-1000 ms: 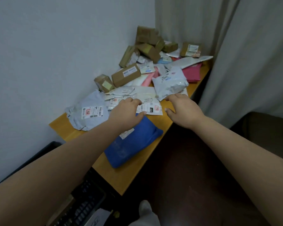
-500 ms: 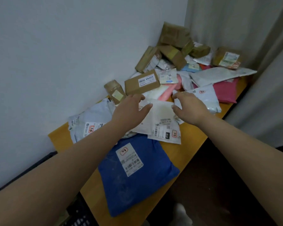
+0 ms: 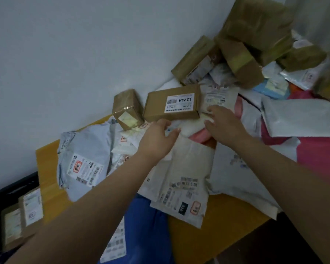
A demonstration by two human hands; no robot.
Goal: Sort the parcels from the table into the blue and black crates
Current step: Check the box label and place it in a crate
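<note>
Up close from the head camera, both forearms reach from the bottom edge toward a heap of parcels on the yellow-orange table (image 3: 46, 180). The left hand (image 3: 156, 139) sits just left of centre, fingers loosely curved with thumb and forefinger spread toward a pale cream mailer (image 3: 191, 128); whether it grips that mailer or only touches it cannot be told. The right hand (image 3: 223, 124), at about 3 o'clock from the left one, has its fingers bent down onto the same cream mailer and the edge of a white labelled pouch (image 3: 219, 98); a firm pinch cannot be confirmed.

Directly at 12 o'clock from the hands lies a brown box labelled 12V4A (image 3: 171, 103), and a smaller taped brown box (image 3: 127, 109) stands tilted beside it at 9 o'clock. A white mailer with barcodes (image 3: 187, 180) lies below the hands at 6 o'clock, overlapping a blue mailer (image 3: 147, 225) at the near table edge. A grey mailer (image 3: 84, 155) rests at 9 o'clock near the wall. Pink mailers (image 3: 316, 155) spread at 3 o'clock, and larger brown boxes (image 3: 255, 29) pile up at 1 o'clock.

At 8 o'clock, below the table, the black crate (image 3: 11, 189) holds two brown boxes (image 3: 21, 216).
</note>
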